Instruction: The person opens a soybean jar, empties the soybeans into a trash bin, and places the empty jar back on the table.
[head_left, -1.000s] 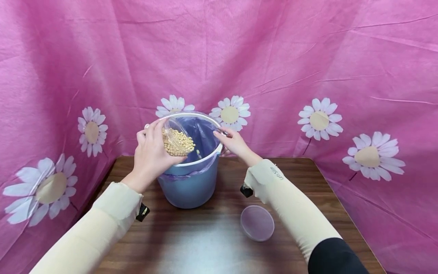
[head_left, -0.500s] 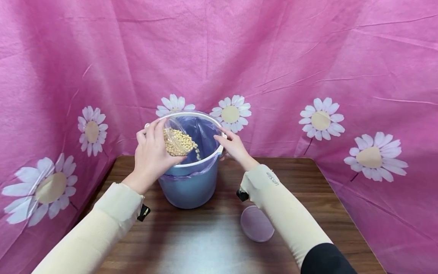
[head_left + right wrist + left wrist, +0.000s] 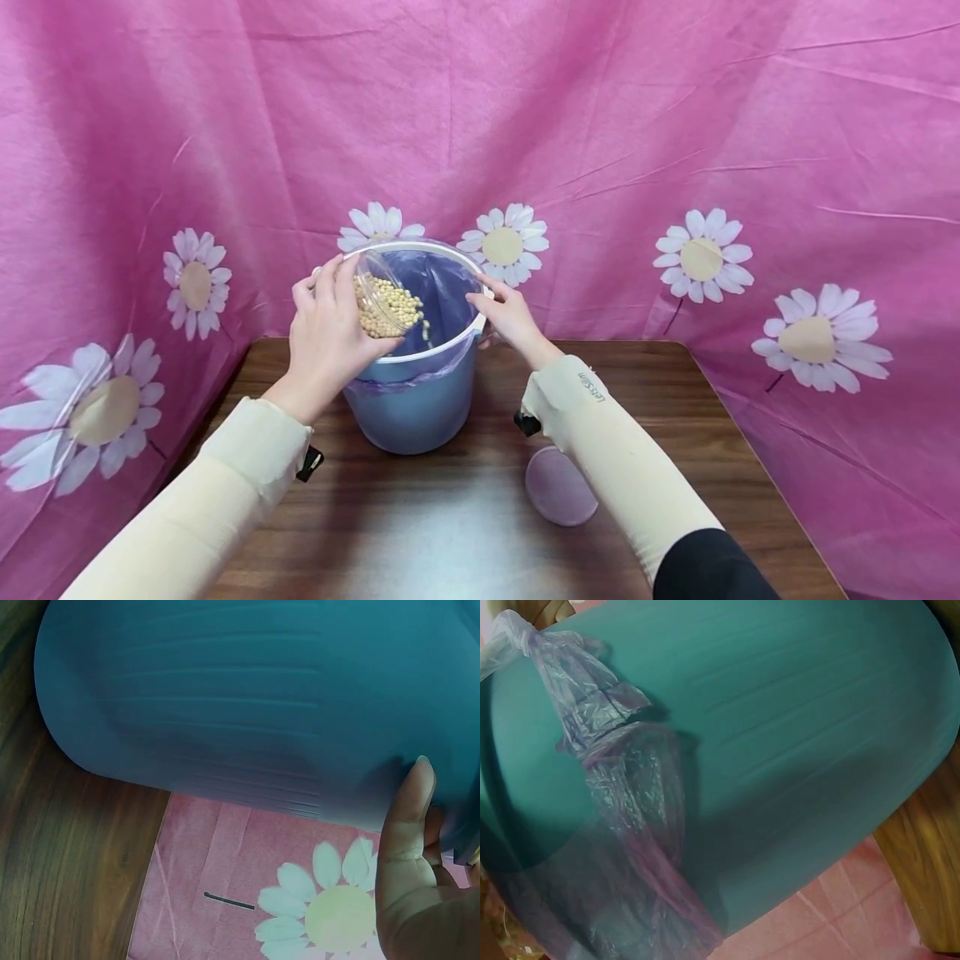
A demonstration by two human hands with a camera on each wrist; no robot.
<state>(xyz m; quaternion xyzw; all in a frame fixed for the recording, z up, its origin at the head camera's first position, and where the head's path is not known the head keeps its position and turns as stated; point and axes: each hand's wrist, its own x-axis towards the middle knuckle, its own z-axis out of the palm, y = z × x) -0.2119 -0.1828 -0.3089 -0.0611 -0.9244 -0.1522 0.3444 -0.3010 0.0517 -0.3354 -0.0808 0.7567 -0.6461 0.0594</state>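
My left hand [image 3: 324, 333] grips a clear plastic jar [image 3: 369, 275], tilted over the near left rim of a blue bin [image 3: 412, 412]. Pale yellow soybeans [image 3: 396, 305] lie inside the jar, and a thin string of them drops from its mouth. A translucent purple bag [image 3: 446, 287] lines the bin and folds over its white rim; its crumpled edge [image 3: 637, 765] shows in the left wrist view. At the bin's right side, my right hand [image 3: 513, 321] holds the rim, thumb on top. The other fingers are partly hidden below the rim.
A round translucent lid [image 3: 561, 487] lies on the wooden table [image 3: 450, 542], partly under the right forearm. Pink cloth [image 3: 600, 100] with white daisies hangs behind and at both sides of the table.
Soybeans have kept falling from the jar into the bin, first a few, then a string. My right forearm has shifted slightly left; the jar stays tilted in my left hand.
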